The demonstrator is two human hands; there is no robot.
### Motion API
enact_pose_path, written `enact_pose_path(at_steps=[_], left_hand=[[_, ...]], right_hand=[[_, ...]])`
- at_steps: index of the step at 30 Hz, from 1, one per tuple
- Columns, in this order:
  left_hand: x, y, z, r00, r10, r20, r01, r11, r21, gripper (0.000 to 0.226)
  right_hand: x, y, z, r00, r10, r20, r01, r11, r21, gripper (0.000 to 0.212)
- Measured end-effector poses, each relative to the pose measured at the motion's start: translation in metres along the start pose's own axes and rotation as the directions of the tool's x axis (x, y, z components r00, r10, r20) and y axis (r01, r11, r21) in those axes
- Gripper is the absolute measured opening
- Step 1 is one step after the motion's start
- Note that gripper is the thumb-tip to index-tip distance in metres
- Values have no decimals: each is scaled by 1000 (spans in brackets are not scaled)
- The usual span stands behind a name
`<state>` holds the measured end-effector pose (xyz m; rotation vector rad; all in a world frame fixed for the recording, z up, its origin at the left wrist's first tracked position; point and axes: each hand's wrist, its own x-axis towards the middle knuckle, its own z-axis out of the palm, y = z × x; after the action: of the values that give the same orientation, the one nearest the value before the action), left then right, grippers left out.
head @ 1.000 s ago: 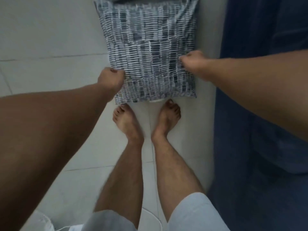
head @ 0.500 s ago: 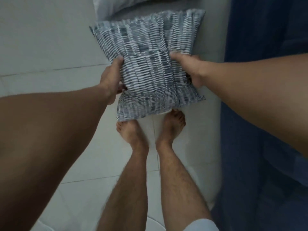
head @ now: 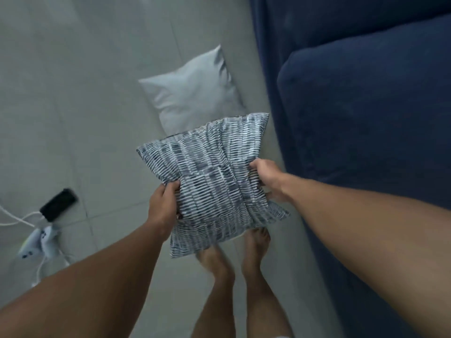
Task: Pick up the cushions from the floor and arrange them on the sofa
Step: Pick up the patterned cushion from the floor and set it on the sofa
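I hold a blue-and-white patterned cushion (head: 214,181) in the air above my feet. My left hand (head: 164,205) grips its left edge and my right hand (head: 267,179) grips its right edge, bunching the fabric. A plain white cushion (head: 192,93) lies flat on the tiled floor just beyond it. The dark blue sofa (head: 366,113) fills the right side of the view, with its seat cushion close to my right arm.
On the floor at the left lie a black device (head: 58,204) with white cables (head: 17,219) and a white plug block (head: 39,242). My bare feet (head: 234,250) stand on grey tiles beside the sofa's front edge.
The patterned cushion has been lifted off the floor with both hands gripping it. The view has swung up, revealing the white cushion and the cables on the floor.
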<state>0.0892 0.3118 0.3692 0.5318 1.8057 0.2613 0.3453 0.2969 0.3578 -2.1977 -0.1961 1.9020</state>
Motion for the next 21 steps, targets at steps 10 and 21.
enact_pose_path(at_steps=[10,21], left_hand=[[-101,128,10,983,178,34,-179,984,15,50],[-231,242,147,889,381,253,-435,875,212,36]], right_hand=[[-151,-63,-70,977,-211,34,202,964,175,71],[-212,-31,-228,916,-259,-305,367,847,384,83]])
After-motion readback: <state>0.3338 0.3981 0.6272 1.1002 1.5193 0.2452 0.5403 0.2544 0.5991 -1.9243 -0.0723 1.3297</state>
